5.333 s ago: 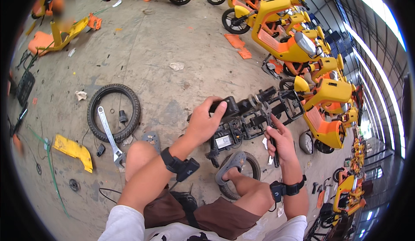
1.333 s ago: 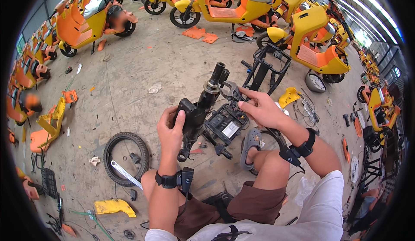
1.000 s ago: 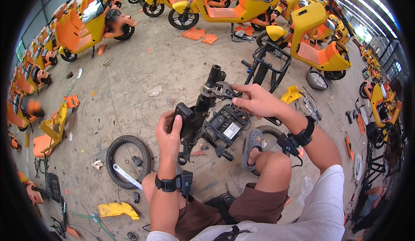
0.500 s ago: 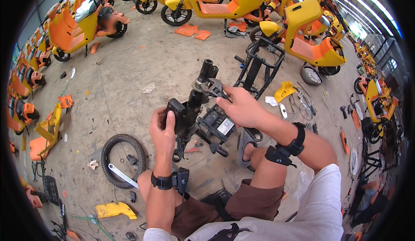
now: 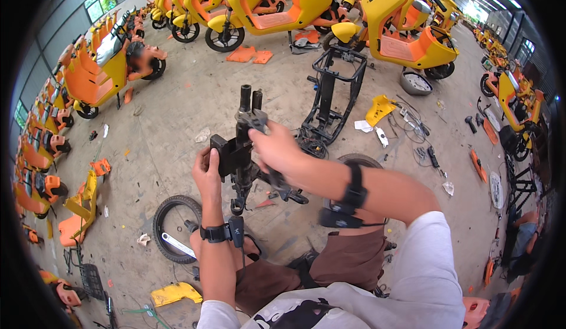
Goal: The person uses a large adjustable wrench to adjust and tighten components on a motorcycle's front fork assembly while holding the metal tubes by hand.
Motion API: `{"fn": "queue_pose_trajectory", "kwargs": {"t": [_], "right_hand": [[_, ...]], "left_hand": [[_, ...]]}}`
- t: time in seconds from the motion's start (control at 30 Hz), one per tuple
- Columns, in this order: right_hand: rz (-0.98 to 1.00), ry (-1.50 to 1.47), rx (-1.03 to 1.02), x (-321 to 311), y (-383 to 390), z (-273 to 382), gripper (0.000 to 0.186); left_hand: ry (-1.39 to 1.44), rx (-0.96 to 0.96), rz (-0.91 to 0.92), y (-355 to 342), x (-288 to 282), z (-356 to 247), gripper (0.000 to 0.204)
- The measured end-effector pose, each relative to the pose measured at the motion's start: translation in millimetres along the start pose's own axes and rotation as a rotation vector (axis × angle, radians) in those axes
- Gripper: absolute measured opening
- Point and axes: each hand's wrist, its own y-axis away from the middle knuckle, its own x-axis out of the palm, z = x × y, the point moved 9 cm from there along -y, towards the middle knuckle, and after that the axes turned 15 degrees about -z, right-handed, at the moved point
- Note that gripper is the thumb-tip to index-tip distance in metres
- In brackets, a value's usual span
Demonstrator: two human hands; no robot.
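Note:
My left hand (image 5: 206,173) is closed on a black block-shaped bracket (image 5: 222,157) attached to an upright steering tube (image 5: 245,98), its thumb on the block's side. Just right of it, my right hand (image 5: 275,148) grips a dark adjustable wrench (image 5: 257,121) whose jaws are at the collar of the tube; hand and wrench are motion-blurred. Below the tube hangs a fork-like metal end (image 5: 239,202). Behind my right hand lies a black scooter frame (image 5: 330,93) with wiring and components, partly hidden by my arm.
Yellow-orange scooters (image 5: 259,19) line the back and both sides. On the floor (image 5: 183,111) are a tire (image 5: 165,205) with a large silver wrench (image 5: 177,244), a yellow panel (image 5: 177,292), a round metal tub (image 5: 415,85), loose cables and orange scraps.
My right hand and wrench have swung leftward around the tube, which now stands more upright. My left hand keeps its grip. The view has shifted, showing more of the left wall.

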Motion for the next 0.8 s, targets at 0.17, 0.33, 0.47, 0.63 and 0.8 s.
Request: {"fn": "queue_pose_trajectory", "kwargs": {"t": [0.17, 0.33, 0.47, 0.63, 0.8], "right_hand": [[-0.095, -0.06, 0.033, -153.7, 69.4, 14.8, 0.072], [-0.609, -0.131, 0.092, -370.8, 123.0, -68.8, 0.028], [-0.85, 0.416, 0.337, -528.5, 184.2, -240.4, 0.021], [-0.948, 0.206, 0.499, -561.0, 273.0, -378.1, 0.032], [-0.47, 1.204, 0.49, -569.7, 264.2, -474.4, 0.036]], "left_hand": [[-0.051, 0.026, 0.039, 0.0, -5.5, 4.9, 0.039], [-0.479, 0.03, 0.372, 4.4, 16.8, -15.7, 0.052], [-0.759, 0.158, 0.583, -32.3, 21.0, -19.7, 0.047], [-0.717, 0.235, 0.551, -16.6, 44.0, -21.6, 0.039], [-0.626, 0.35, 0.5, -20.3, 33.2, -27.6, 0.04]]}}
